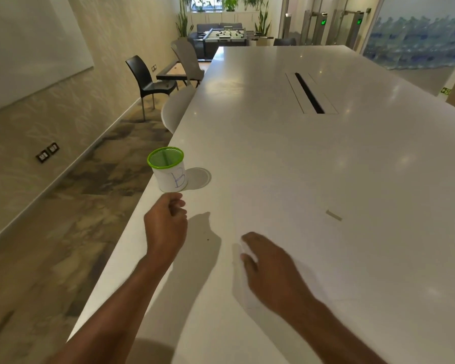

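A green mesh cup (168, 169) wrapped in white paper marked with a blue "B" stands near the left edge of the long white table (286, 158). My left hand (166, 227) hovers just in front of the cup with its fingers curled in, and nothing shows in it. My right hand (268, 269) lies low over the table to the right, palm down with the fingers stretched out and blurred. A pale smear shows by its fingertips; I cannot tell what it is. A small beige strip (333, 215) lies on the table further right.
A cable slot (309, 93) runs along the table's middle. A white chair (176, 109) is tucked in at the left edge, with a black chair (147, 77) and a grey chair (188, 59) beyond. Patterned carpet lies left of the table.
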Motion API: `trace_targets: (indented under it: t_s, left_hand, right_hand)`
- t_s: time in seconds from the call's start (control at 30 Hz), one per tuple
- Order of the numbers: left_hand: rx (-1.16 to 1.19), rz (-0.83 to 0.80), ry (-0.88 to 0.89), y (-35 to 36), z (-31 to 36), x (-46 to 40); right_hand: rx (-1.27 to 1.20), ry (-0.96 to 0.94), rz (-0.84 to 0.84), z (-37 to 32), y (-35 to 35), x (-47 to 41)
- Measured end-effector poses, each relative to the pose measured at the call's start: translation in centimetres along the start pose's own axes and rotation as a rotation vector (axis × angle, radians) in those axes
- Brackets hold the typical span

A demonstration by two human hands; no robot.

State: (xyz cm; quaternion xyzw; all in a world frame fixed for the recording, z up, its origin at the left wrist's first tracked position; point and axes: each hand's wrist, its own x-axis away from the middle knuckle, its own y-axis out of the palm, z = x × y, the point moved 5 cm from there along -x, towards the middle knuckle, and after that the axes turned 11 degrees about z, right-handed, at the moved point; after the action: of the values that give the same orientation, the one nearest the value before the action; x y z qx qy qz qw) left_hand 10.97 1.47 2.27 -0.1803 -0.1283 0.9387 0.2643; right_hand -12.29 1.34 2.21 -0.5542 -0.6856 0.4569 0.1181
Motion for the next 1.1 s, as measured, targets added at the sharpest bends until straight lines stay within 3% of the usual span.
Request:
trace_targets:
  t_s: [0.1,0.2,0.3,0.4,0.6,0.7,0.8,1.0,1.1]
  left_hand:
    - [0.068,0.136,-0.014,-2.3,-1.4,-1.7]
    - [0.035,0.16,0.025,-3.2,-2.9,-3.8]
    - [-0.014,0.02,0.015,-2.6,-4.4,-5.6]
    - [0.009,-0.112,0.034,-1.6,-4.6,-7.0]
    - [0.133,-0.278,-0.027,1.3,-4.6,-10.0]
    - [0.2,-0.281,-0.008,2.3,-4.3,-10.9]
    - [0.226,-0.283,-0.017,3.1,-4.6,-11.7]
    - [0.244,-0.213,0.05,3.9,-5.1,-12.8]
    - [0.267,-0.17,0.049,3.8,-4.6,-12.6]
  right_hand:
    - [-0.043,-0.081,-0.137,-3.8,3.7,0.6]
    - [0.123,-0.059,-0.25,-5.7,7.1,1.1]
    - [0.278,0.076,-0.241,-6.8,9.2,1.3]
    - [0.281,0.149,-0.224,-7.9,11.3,0.5]
    - [0.133,0.018,-0.267,-10.2,12.3,-1.6]
    - [0.009,0.046,-0.193,-9.1,10.7,-2.6]
    - [0.108,0.103,-0.103,-6.6,9.2,-3.1]
    - [0.278,0.09,-0.151,-8.0,11.9,-1.8]
    - [0.235,0.004,-0.18,-10.1,14.1,-1.9]
